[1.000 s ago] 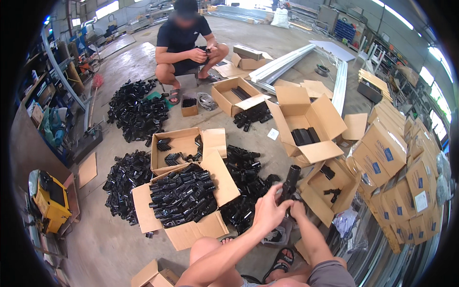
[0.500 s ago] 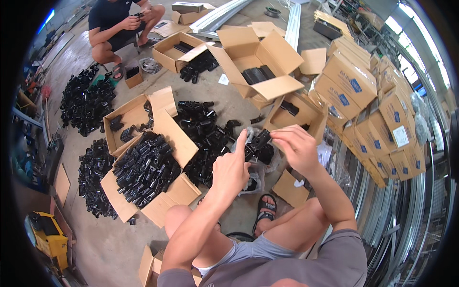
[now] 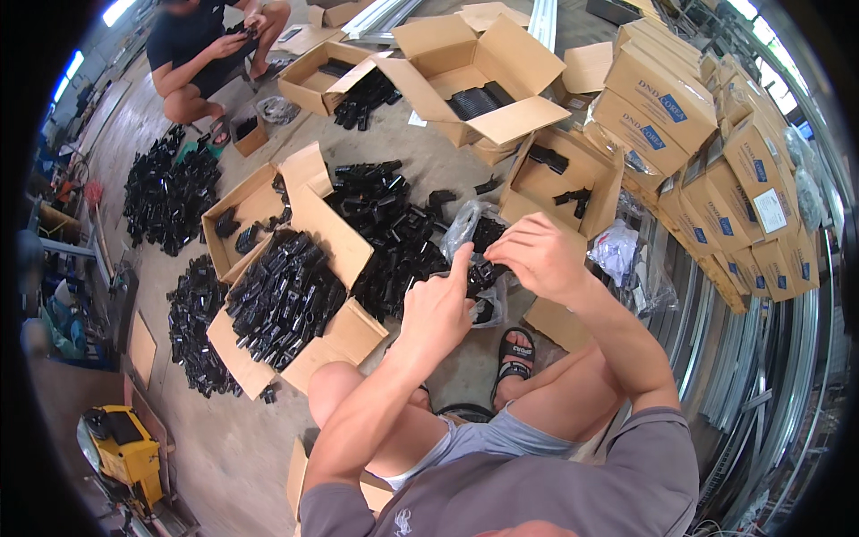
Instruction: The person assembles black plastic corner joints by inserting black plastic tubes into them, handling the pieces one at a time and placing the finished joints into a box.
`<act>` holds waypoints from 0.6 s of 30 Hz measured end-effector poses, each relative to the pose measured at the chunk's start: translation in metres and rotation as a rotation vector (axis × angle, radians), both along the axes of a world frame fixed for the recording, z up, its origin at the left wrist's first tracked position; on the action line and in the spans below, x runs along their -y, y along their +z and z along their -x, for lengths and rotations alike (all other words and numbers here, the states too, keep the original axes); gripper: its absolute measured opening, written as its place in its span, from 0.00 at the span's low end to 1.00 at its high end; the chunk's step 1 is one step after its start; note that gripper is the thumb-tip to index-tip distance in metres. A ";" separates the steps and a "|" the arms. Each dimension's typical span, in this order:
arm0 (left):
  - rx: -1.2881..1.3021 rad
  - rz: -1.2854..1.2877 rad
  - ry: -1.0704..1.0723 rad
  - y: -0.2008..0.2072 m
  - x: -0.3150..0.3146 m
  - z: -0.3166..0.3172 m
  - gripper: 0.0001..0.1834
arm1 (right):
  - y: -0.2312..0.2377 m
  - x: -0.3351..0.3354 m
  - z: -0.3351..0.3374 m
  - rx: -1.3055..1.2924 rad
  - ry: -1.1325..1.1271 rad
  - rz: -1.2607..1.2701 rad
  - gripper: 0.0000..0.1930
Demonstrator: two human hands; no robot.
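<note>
In front of my knees, my left hand (image 3: 437, 309) is closed around a small black part (image 3: 480, 274), which looks like a plastic bracket, with the index finger stretched out along it. My right hand (image 3: 540, 259) pinches at the part's far-right end; whether a smaller piece sits between those fingertips is hidden. Just beyond both hands lies a clear plastic bag (image 3: 461, 231) with dark pieces in it. Left of my hands, an open carton (image 3: 344, 336) is heaped with black parts (image 3: 284, 300), and a loose pile of them (image 3: 394, 237) spreads on the floor beside it.
Open cartons (image 3: 434, 45) with black parts stand ahead, another (image 3: 608, 183) at right. More piles (image 3: 170, 192) lie at left. A co-worker (image 3: 192, 63) crouches far left, handling a dark piece. Stacked sealed boxes (image 3: 658, 103) and metal profiles (image 3: 716, 385) line the right; a yellow machine (image 3: 130, 452) stands lower left.
My right fingers have moved down and left, closer to my left hand, and the black part is now more covered. The whole view has shifted slightly.
</note>
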State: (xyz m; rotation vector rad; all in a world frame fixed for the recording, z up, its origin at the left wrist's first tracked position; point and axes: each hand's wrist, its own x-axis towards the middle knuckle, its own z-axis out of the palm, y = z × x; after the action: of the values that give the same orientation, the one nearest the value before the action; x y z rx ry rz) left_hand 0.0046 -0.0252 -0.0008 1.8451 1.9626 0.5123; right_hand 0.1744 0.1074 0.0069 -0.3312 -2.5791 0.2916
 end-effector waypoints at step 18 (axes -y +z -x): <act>0.103 0.002 0.054 0.005 0.007 -0.002 0.40 | 0.001 0.015 -0.007 -0.011 -0.041 0.050 0.07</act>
State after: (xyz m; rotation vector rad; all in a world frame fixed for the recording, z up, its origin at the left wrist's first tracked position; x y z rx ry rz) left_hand 0.0062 -0.0325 0.0041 1.7327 1.9489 0.6091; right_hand 0.1814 0.0923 0.0079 -0.3994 -2.5546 0.3429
